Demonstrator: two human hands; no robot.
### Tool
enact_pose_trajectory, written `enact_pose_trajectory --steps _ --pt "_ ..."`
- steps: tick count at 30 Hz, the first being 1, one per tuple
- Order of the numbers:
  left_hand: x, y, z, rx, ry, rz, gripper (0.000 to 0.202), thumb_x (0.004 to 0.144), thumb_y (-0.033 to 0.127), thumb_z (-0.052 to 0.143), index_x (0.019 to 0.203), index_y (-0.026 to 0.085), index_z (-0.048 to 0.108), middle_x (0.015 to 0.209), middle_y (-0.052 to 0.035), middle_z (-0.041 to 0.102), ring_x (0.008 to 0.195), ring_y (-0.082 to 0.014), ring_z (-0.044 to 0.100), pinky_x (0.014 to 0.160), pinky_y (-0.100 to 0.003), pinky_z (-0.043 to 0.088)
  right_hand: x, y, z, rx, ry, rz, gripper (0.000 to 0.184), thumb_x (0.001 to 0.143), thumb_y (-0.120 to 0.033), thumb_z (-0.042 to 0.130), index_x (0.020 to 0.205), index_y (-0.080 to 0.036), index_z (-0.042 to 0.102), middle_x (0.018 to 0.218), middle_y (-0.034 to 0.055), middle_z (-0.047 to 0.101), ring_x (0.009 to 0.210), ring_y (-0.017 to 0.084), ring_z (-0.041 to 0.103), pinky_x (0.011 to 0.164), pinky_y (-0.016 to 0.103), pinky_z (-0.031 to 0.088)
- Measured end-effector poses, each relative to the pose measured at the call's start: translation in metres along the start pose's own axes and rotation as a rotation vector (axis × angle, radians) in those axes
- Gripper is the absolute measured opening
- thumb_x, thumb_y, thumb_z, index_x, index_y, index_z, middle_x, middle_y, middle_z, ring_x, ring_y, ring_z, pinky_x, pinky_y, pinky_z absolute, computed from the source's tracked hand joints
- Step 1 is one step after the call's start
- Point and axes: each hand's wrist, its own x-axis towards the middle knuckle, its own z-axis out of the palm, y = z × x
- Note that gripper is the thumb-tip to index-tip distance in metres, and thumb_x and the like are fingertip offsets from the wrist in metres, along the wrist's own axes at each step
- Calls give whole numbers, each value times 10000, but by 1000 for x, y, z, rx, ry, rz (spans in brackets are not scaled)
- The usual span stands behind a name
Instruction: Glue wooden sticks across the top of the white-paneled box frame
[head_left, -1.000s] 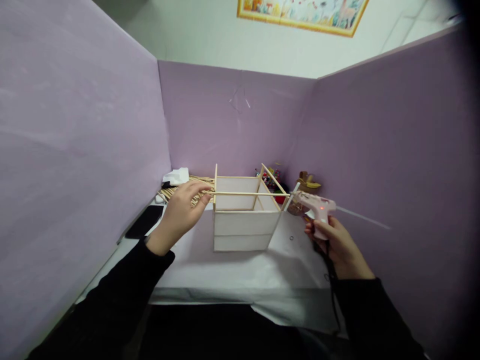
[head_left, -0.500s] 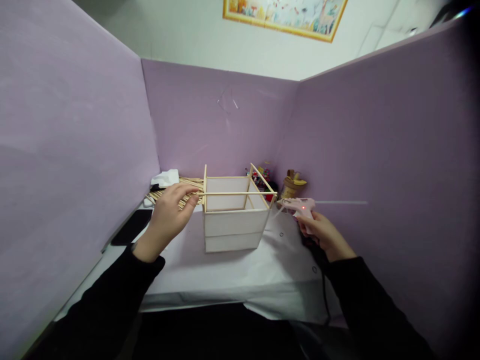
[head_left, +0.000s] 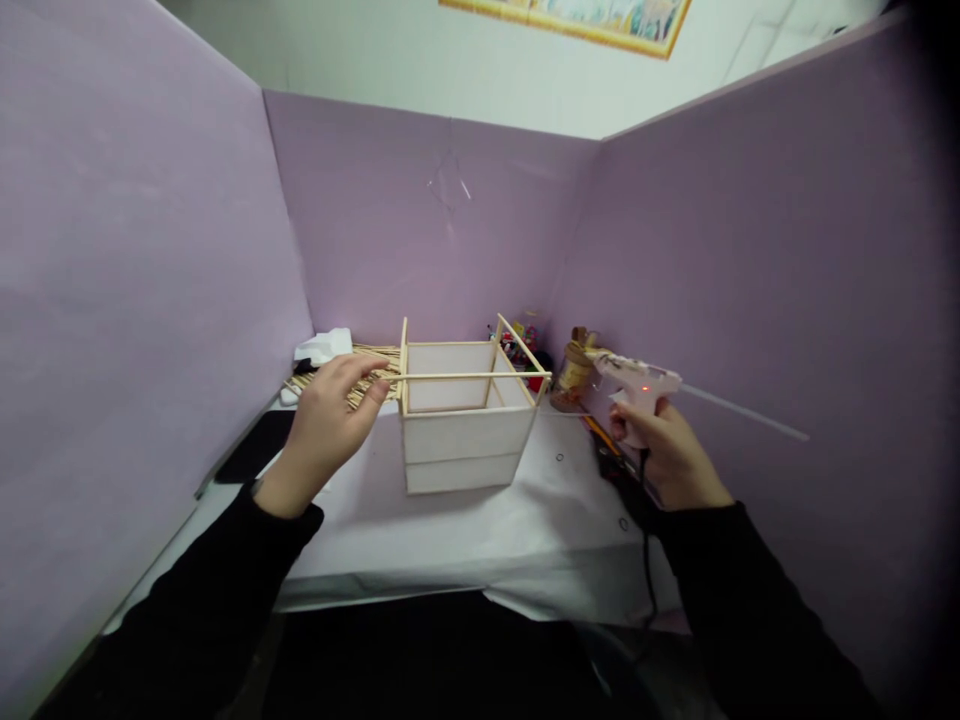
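A box-like frame of thin wooden sticks with white panels [head_left: 465,450] stands upright on the white-covered table. Across its near upper side runs a thin wooden stick [head_left: 472,377]. My left hand [head_left: 334,410] pinches this stick at its left end, thumb below and fingers above. Off to the right, my right hand [head_left: 671,450] is wrapped round the handle of a pink glue gun [head_left: 637,385], whose red light is lit. A clear glue stick [head_left: 750,412] juts from the gun's back. The nozzle points left, apart from the frame.
Purple panels enclose the table [head_left: 360,550] on three sides. Behind my left hand lie several loose sticks [head_left: 379,352] and a white crumpled item [head_left: 324,346]; a black flat object [head_left: 255,447] lies nearer. A brown cup [head_left: 571,378] stands at the back right. A dark cord [head_left: 649,570] hangs over the edge.
My right hand has drawn the glue gun away from the stick's right end, to the right and slightly up, tilting it. My left hand keeps its hold on the stick.
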Motion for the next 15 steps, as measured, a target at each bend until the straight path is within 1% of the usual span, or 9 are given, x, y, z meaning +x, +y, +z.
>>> enact_pose_trajectory --steps 2,5,7,10,12,15 --pt "0 0 1 -4 2 2 259 962 364 555 1105 197 693 1115 -84 727 1037 -243 658 896 -382 529 -6 -15 3 83 -55 19 316 615 -382 835 821 -227 651 617 -24 582 479 96 472 429 235 379" --pt "1 0 2 2 -9 23 265 965 363 547 1107 193 693 1110 -81 732 1059 -247 653 932 -392 518 -14 -32 8 182 -171 87 429 618 -487 847 926 -227 700 618 -25 558 480 84 422 411 220 335" --pt "2 -1 2 11 -24 42 265 967 358 543 1103 190 696 1096 -77 736 1064 -246 653 954 -396 507 -17 -38 12 192 -263 131 437 612 -505 866 900 -220 702 592 -33 521 477 77 397 408 214 306" --pt "3 -1 2 22 -37 61 259 969 345 537 1094 189 702 1081 -75 739 1060 -243 654 962 -391 501 -18 -43 19 133 -331 164 434 589 -489 900 840 -208 685 592 -33 517 469 71 396 407 214 272" --pt "3 -1 2 33 -35 71 259 971 334 533 1097 186 703 1076 -78 737 1061 -245 651 965 -393 497 -19 -46 23 64 -337 154 453 562 -486 917 818 -200 676 609 -25 538 472 72 410 416 219 274" --pt "2 -1 2 64 -31 88 261 977 318 521 1088 177 710 1042 -84 736 1033 -248 652 944 -399 497 -21 -50 26 -46 -352 123 452 564 -517 902 778 -193 670 589 -24 532 473 77 406 434 236 290"
